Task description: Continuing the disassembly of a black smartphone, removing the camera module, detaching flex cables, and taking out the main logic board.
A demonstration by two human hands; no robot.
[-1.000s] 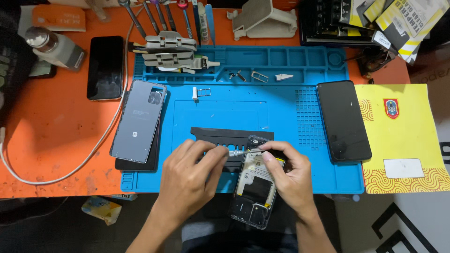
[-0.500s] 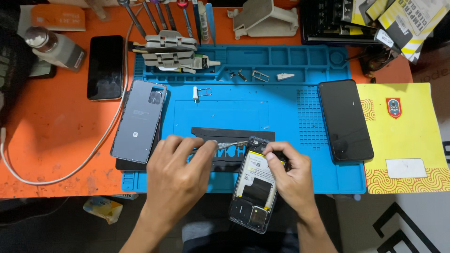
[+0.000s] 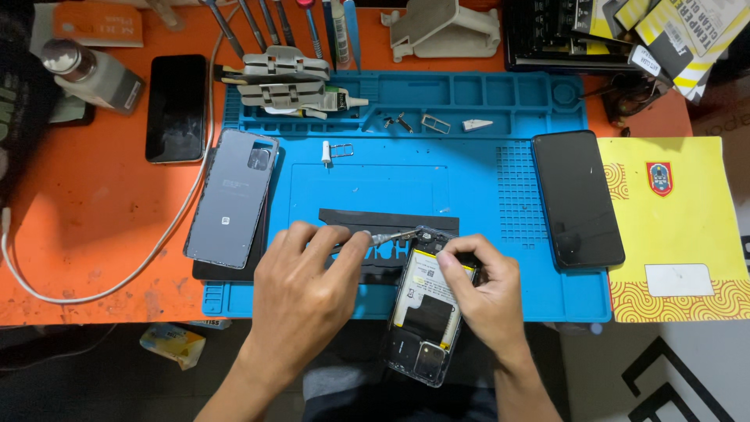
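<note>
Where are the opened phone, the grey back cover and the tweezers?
opened phone (image 3: 426,316): head view, on the black panel below its battery.
grey back cover (image 3: 233,199): head view, on the middle of its flat back.
tweezers (image 3: 391,237): head view, on the metal shaft near the tip.

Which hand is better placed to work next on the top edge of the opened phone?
Probably the left hand: it holds thin metal tweezers whose tip reaches the top of the opened phone with the yellow-edged battery. The right hand only steadies the phone's side.

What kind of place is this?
Most likely a phone repair bench: an opened phone under both hands, a blue repair mat holding small parts, and a detached grey back cover.
</note>
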